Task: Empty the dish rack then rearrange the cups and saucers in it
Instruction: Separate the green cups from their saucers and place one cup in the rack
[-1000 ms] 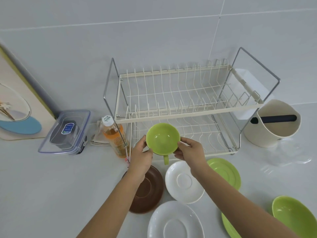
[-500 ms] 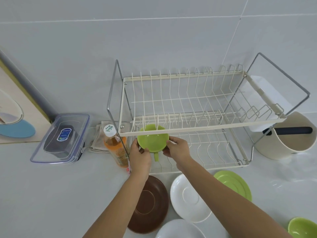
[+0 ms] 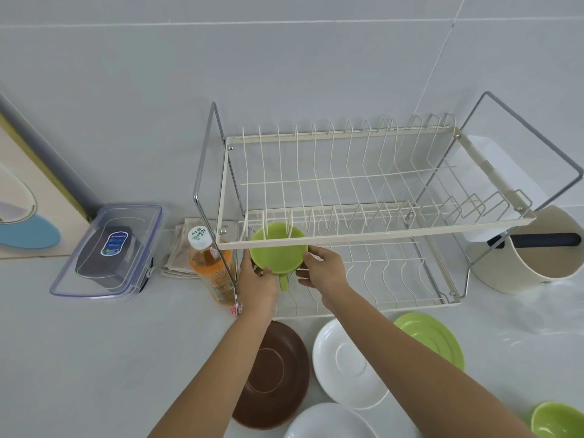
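Observation:
A cream two-tier wire dish rack (image 3: 379,230) stands against the wall. I hold a green cup (image 3: 278,252) between both hands at the left end of the lower tier, its handle pointing toward me. My left hand (image 3: 257,284) grips its left side, my right hand (image 3: 324,273) its right side. The upper tier's front bar crosses over the cup's top. In front of the rack lie a brown saucer (image 3: 271,377), a white saucer (image 3: 344,365), a green saucer (image 3: 433,336) and another white saucer (image 3: 328,423). A second green cup (image 3: 557,420) shows at the bottom right.
An orange drink bottle (image 3: 210,267) stands close to the rack's left frame, beside my left hand. A folded cloth (image 3: 180,248) and a clear lidded box (image 3: 109,251) lie further left. A cream canister (image 3: 537,257) with a dark bar stands right of the rack.
Both hands have carried the green cup forward from in front of the rack into the left end of the lower tier, under the upper tier's front bar.

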